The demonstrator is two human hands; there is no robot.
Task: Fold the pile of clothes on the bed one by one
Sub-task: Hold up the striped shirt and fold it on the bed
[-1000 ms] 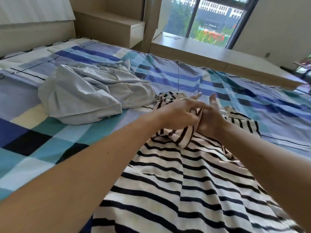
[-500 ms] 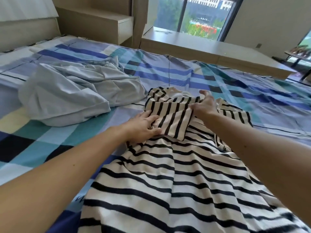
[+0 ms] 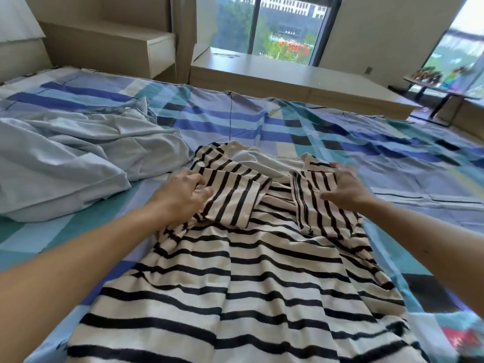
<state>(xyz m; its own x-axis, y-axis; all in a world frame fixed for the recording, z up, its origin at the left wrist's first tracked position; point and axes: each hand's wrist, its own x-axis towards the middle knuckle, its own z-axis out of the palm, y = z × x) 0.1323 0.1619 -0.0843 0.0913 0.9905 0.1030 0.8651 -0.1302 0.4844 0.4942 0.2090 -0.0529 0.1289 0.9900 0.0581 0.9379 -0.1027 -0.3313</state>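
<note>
Change: a second ago both hands met at the middle of the striped shirt (image 3: 251, 284), working one sleeve. Now they are apart, one per side. The left hand (image 3: 180, 197) has fingers curled, pinching the edge of the left sleeve (image 3: 233, 200). The right hand (image 3: 345, 186) lies flat with fingers spread, pressing the right sleeve (image 3: 319, 205) down. Both sleeves are now turned in over the chest (the right one was not half a second ago).

Meaning: the sleeve step looks done or nearly so. The body likely still needs folding up from the hem, which is spread long toward the camera.

Location: the shirt lies flat on the bed (image 3: 392, 153), collar at the far end, hem near.

Counts:
- hands: 2
- striped shirts: 1
- sleeves folded in: 2
- pale grey-blue heap (image 3: 65, 163): 1, crumpled and untouched, just left of the shirt (whether one garment or several I cannot tell)
- finished folded items in view: 0

So the task is early.
</note>
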